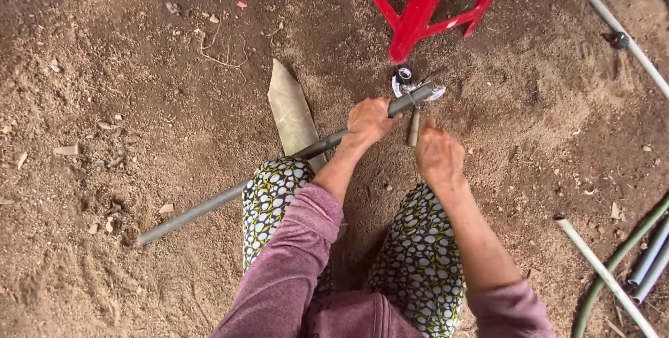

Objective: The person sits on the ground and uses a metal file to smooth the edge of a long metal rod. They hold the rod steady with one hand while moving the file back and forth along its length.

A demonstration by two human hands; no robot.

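Below, sandy ground (104, 66); red stool (425, 3) far centre. Long grey pipe (230, 195) runs from near left to far centre over patterned knees (275, 191). Left hand (368, 120) wraps the pipe near its end. Right hand (437, 153) pinches a small brush (414, 127) touching it, small can (404, 77) just beyond.

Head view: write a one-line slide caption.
Left hand grips a grey pipe near its end while right hand holds a small stick to it, over sandy ground.
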